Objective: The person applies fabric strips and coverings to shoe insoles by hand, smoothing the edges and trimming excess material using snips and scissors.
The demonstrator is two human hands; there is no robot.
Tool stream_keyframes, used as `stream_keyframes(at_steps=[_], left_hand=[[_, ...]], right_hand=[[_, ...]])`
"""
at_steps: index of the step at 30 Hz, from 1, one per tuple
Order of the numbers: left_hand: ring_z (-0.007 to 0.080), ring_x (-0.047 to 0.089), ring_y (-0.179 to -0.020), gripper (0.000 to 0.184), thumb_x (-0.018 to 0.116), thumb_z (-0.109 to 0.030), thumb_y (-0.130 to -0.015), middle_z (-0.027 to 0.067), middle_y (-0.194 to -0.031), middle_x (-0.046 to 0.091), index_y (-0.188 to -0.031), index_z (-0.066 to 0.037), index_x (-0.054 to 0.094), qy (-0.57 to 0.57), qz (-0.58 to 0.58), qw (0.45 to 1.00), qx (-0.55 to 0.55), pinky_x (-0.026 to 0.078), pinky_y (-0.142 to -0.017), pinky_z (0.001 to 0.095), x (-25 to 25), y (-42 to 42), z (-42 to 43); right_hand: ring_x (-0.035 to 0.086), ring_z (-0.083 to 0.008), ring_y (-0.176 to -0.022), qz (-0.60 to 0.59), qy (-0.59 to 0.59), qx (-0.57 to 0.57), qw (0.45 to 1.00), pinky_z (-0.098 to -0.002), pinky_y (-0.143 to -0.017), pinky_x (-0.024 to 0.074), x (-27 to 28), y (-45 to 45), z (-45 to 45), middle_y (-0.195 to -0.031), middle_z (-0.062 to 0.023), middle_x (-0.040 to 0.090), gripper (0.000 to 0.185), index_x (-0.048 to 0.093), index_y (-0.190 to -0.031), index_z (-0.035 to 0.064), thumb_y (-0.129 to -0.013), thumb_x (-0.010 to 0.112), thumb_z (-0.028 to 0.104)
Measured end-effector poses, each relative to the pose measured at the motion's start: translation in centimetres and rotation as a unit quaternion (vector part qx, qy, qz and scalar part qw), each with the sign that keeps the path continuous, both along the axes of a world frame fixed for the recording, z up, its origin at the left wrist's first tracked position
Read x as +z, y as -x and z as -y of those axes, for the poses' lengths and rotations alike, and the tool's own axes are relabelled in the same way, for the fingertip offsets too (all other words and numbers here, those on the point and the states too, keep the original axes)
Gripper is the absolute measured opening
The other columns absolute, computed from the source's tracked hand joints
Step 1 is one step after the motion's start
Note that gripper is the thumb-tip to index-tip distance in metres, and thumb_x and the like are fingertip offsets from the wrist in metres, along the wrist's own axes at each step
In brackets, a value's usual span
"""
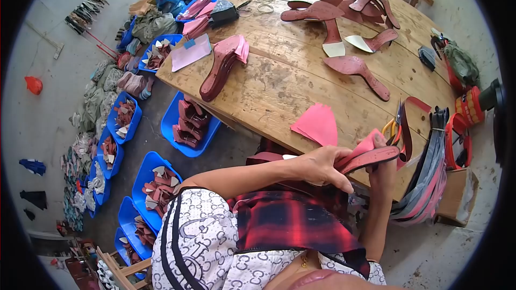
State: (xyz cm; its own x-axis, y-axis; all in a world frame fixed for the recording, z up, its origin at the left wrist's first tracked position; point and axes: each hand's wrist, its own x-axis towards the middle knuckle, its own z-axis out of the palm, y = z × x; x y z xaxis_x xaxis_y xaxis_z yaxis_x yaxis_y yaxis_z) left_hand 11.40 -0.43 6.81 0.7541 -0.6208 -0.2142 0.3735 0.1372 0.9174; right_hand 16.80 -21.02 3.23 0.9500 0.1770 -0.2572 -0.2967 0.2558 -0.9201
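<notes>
A reddish-brown shoe sole (371, 159) with a pink lining piece (364, 144) on its upper side is held between my hands just over the table's near edge. My left hand (318, 167) grips the sole's left end, thumb below and fingers against the pink piece. Wrapped round the sole's right part is my right hand (382, 174), its fingertips over the top edge. A loose pink piece (317, 123) lies flat on the table (269, 91) beyond my hands. Orange-handled scissors (396, 128) stand just right of the sole.
Several similar soles (357, 70) lie farther back; a stack of soles (223, 67) sits at the left edge. Strip bundles (430, 156) hang at the right corner near a cardboard box (457, 196). Blue bins (207, 138) with shoe parts line the floor at left.
</notes>
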Motion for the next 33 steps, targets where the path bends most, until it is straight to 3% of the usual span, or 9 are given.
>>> stream_keyframes(at_steps=[5, 9, 12, 15, 19, 21, 23, 29, 33], left_hand=[[0.008, 0.053, -0.096, 0.061, 0.082, -0.011, -0.072, 0.0001, -0.102, 0.058, -0.125, 0.0, 0.053, 0.064, -0.015, 0.997, -0.031, 0.044, -0.084, 0.024, -0.3, 1.5, 0.2], [0.0101, 0.054, -0.1, 0.064, 0.081, -0.012, -0.073, 0.0009, -0.104, 0.058, -0.128, 0.0, 0.052, 0.033, -0.052, 0.997, -0.035, 0.044, -0.085, 0.0251, -1.6, 1.5, -0.5], [0.0125, 0.055, -0.099, 0.063, 0.08, -0.016, -0.074, 0.0034, -0.101, 0.059, -0.128, 0.001, 0.052, -0.024, 0.097, 0.992, 0.078, 0.044, -0.085, 0.0274, -2.9, 1.3, 0.7], [0.0331, 0.059, -0.098, 0.076, 0.082, -0.031, -0.069, 0.0193, -0.106, 0.06, -0.129, 0.0, 0.048, -0.349, 0.439, 0.808, 0.183, 0.047, -0.085, 0.0398, -5.5, 0.7, 3.4], [0.034, 0.059, -0.104, 0.079, 0.073, -0.045, -0.079, 0.018, -0.111, 0.061, -0.136, 0.001, 0.044, -0.254, 0.436, 0.861, 0.064, 0.046, -0.09, 0.0403, -4.2, 1.6, 2.6], [0.0208, 0.062, -0.098, 0.06, 0.062, -0.043, -0.091, 0.0112, -0.106, 0.065, -0.13, 0.002, 0.052, -0.076, 0.081, 0.991, -0.074, 0.048, -0.087, 0.0338, -3.0, 0.4, 0.6], [0.0064, 0.055, -0.073, 0.039, 0.054, -0.035, -0.098, -0.0012, -0.08, 0.065, -0.104, 0.001, 0.066, -0.113, 0.028, 0.977, -0.181, 0.048, -0.066, 0.0266, -4.2, -1.1, -0.4], [0.0224, 0.063, -0.065, 0.038, 0.058, -0.033, -0.094, 0.0187, -0.072, 0.064, -0.096, 0.003, 0.067, -0.284, 0.317, 0.903, -0.052, 0.048, -0.064, 0.0367, -6.0, 2.3, 1.5], [0.0359, 0.063, -0.064, 0.033, 0.059, -0.031, -0.093, 0.0154, -0.066, 0.064, -0.08, -0.001, 0.063, -0.104, 0.168, 0.98, 0.003, 0.049, -0.061, 0.0433, -5.1, 3.4, 0.3]], right_hand=[[0.052, -0.0104, -0.042, 0.003, 0.013, -0.137, 0.99, -0.0236, -0.036, 0.0395, -0.5, 1.7, -3.3, -0.063, -0.0016, 0.059, 0.021, 0.057, -0.072, 0.0078, -0.091, 0.061, 0.017], [0.062, -0.0189, -0.053, -0.048, -0.13, -0.048, 0.989, -0.0303, -0.051, 0.0521, -0.6, 1.4, 2.1, -0.071, -0.0103, 0.064, 0.015, 0.059, -0.09, -0.0004, -0.092, 0.058, 0.015], [0.066, -0.0244, -0.076, -0.075, -0.131, -0.132, 0.98, -0.0372, -0.072, 0.0544, 3.4, 2.9, -0.2, -0.087, -0.0141, 0.067, 0.023, 0.059, -0.101, -0.0009, -0.095, 0.052, 0.02], [0.064, -0.0293, -0.083, -0.076, -0.175, -0.219, 0.957, -0.0411, -0.081, 0.0501, 1.3, 2.2, -1.1, -0.09, -0.0157, 0.066, 0.027, 0.058, -0.101, -0.0016, -0.094, 0.05, 0.023], [0.057, -0.0263, -0.068, -0.012, -0.265, -0.073, 0.961, -0.0382, -0.068, 0.0488, 0.4, 1.4, 1.5, -0.074, -0.0134, 0.059, 0.024, 0.056, -0.089, -0.0006, -0.093, 0.05, 0.023], [0.055, -0.026, -0.063, -0.034, -0.299, -0.032, 0.953, -0.0381, -0.064, 0.0483, 0.7, 1.5, 1.5, -0.07, -0.0133, 0.056, 0.024, 0.054, -0.085, 0.0001, -0.093, 0.049, 0.022], [0.054, -0.0265, -0.06, -0.078, -0.359, -0.009, 0.93, -0.0382, -0.061, 0.0481, 0.6, 1.4, 0.8, -0.068, -0.0139, 0.055, 0.024, 0.053, -0.082, 0.0006, -0.093, 0.048, 0.021], [0.055, -0.028, -0.06, -0.108, -0.289, -0.028, 0.951, -0.0381, -0.062, 0.0484, 0.7, 1.9, -0.2, -0.066, -0.0158, 0.056, 0.022, 0.053, -0.082, -0.0003, -0.091, 0.048, 0.019], [0.057, -0.0288, -0.062, -0.119, -0.289, -0.005, 0.95, -0.0379, -0.064, 0.0489, 1.2, 2.4, -0.1, -0.067, -0.0166, 0.057, 0.024, 0.055, -0.084, -0.0013, -0.092, 0.048, 0.02]])
